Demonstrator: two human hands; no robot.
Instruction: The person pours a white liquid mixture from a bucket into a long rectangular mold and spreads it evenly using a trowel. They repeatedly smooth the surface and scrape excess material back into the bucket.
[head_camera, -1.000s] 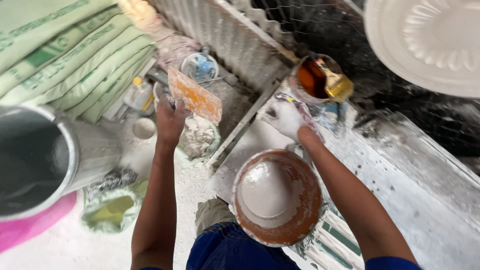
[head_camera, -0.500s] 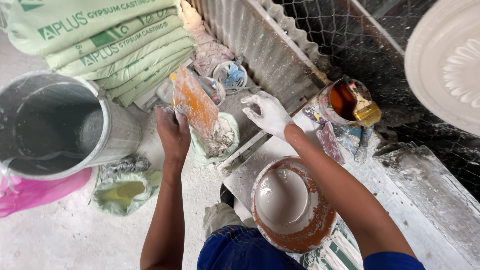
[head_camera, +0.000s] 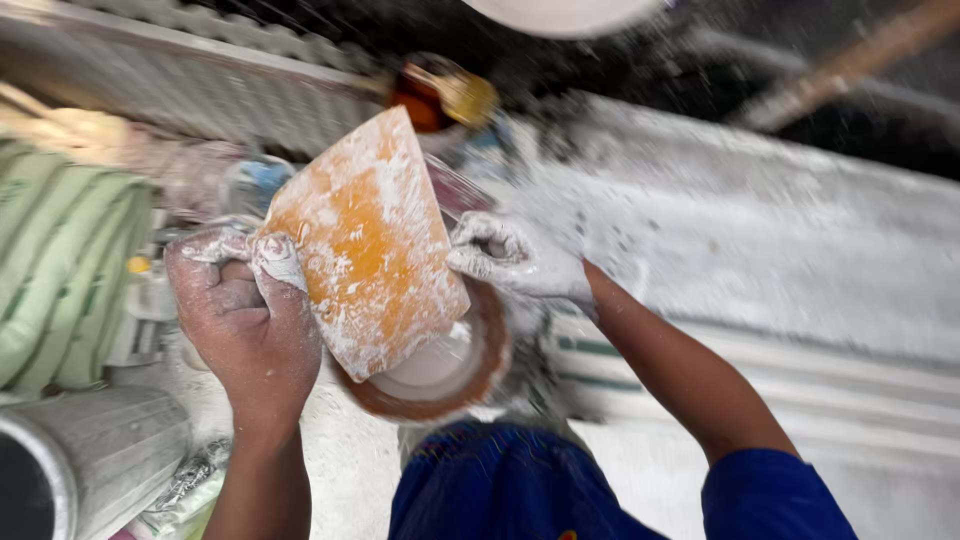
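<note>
Bucket: grey bucket (head_camera: 95, 465) in the lower left corner of the frame, its dark mouth cut by the edge.
Sacks: green and white sacks (head_camera: 60, 270) stacked at the left edge, above the bucket.
Your left hand: your left hand (head_camera: 245, 320) sits left of centre, dusted white, fingers curled shut and gripping the left edge of the orange scraper (head_camera: 365, 240); thumb and fingertips press on the blade's near corner.
Scraper: a flat, wide orange blade smeared with white plaster, tilted, its narrow tip pointing to the upper middle of the frame. It rises to the right from your left fingers and overlaps the bowl's rim below it.
Bowl: brown-rimmed bowl (head_camera: 470, 375) just below centre, holding white plaster, partly hidden behind the scraper's lower edge.
Your right hand: your right hand (head_camera: 515, 260) is right of centre, coated in plaster, fingers bent inward in a loose fist just beside the scraper's right edge. Whether it touches the blade or bowl, you cannot tell; blur hides it.
Tin: dark tin with a yellow brush (head_camera: 450, 95) in the upper middle, beyond the scraper's tip.
Bench: plaster-spattered grey bench (head_camera: 760, 240) across the right half of the frame.
</note>
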